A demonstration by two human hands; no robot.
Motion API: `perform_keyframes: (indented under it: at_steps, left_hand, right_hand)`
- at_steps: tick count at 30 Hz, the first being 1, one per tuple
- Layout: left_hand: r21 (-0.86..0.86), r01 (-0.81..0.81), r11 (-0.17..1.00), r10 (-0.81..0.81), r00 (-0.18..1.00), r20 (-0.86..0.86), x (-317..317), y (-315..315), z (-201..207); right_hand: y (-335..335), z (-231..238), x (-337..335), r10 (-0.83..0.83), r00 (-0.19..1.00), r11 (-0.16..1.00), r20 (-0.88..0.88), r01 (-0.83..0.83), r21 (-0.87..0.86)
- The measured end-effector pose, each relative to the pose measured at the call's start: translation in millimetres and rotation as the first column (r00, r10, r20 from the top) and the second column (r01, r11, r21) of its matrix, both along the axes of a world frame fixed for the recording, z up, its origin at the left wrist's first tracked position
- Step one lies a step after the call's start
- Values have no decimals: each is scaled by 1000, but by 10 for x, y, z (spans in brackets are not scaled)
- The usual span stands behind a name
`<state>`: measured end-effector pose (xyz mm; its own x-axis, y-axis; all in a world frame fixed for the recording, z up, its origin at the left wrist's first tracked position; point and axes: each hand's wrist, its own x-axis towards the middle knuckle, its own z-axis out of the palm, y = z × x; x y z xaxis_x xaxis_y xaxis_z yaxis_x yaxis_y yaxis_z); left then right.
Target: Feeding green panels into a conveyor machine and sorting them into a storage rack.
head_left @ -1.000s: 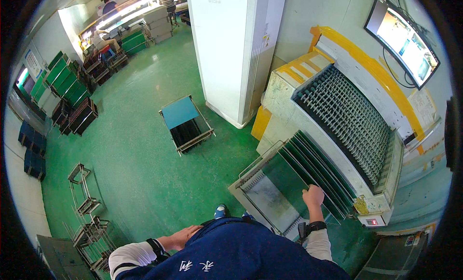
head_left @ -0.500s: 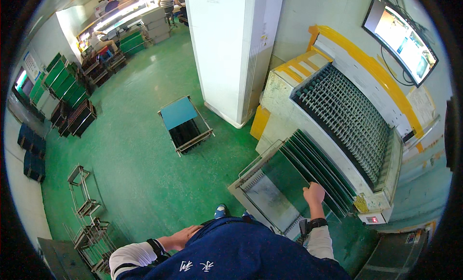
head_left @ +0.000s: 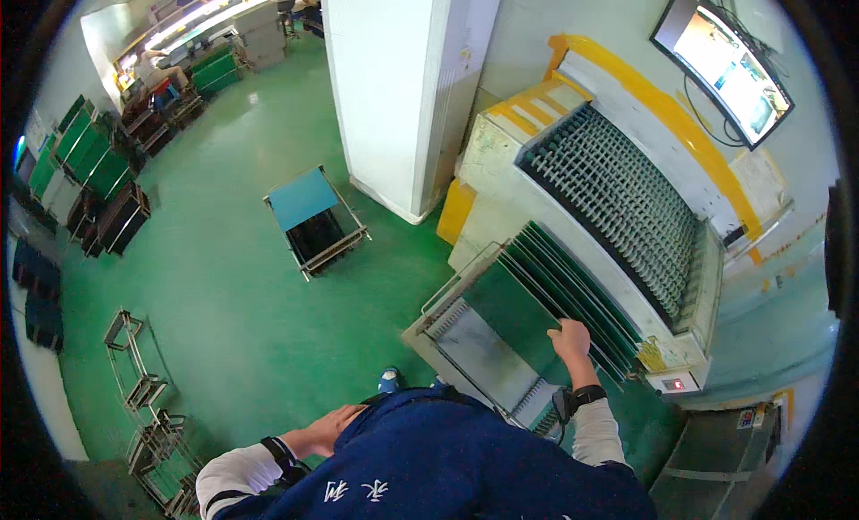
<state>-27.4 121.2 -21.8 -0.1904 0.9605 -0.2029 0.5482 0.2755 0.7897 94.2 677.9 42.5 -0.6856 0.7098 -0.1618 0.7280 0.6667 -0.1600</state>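
At the left stands a thin metal frame (head_left: 143, 386) of bars and open tiers on a glossy green floor (head_left: 224, 314). Further right, a low metal rack (head_left: 338, 250) carries a smooth, flat blue sheet (head_left: 302, 198). The person's left hand (head_left: 333, 429) lies against the dark blue apron (head_left: 429, 457); its fingertips are hidden, so how far it is closed cannot be told. Next comes a slotted rack (head_left: 488, 341), its pale, scuffed metal base edged by comb-like toothed strips. In it, dark green panels (head_left: 577, 298) lean side by side, thin, flat and straight-edged. The right hand (head_left: 571, 339) is nearly closed, fingers curled at the nearest panel's upper edge; how firm the hold is cannot be told. Beyond the panels, rows of small, ridged grey rollers (head_left: 617, 207) fill a worn, pale machine (head_left: 501, 153).
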Motion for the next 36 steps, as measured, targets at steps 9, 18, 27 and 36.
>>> perform_keyframes:
  at_steps: [9, 18, 27, 36]
  left_hand:
    - [43, 49, 998, -51, 998, 37, -158, 206, 100]
    - [85, 105, 991, -104, 995, -10, -232, 362, -145]
    - [25, 29, 999, -29, 999, 22, -150, 448, -52]
    - [-116, -147, 982, 158, 983, 90, 112, 585, 135]
  right_hand:
    - [52, 1677, 102, -52, 998, 999, -45, 52, 0]
    - [702, 1985, 878, -510, 510, 837, -692, 110, -536]
    - [1300, 1311, 724, -869, -23, 457, -494, -418, -785]
    - [2231, 432, 189, -944, -196, 330, -266, -560, -760]
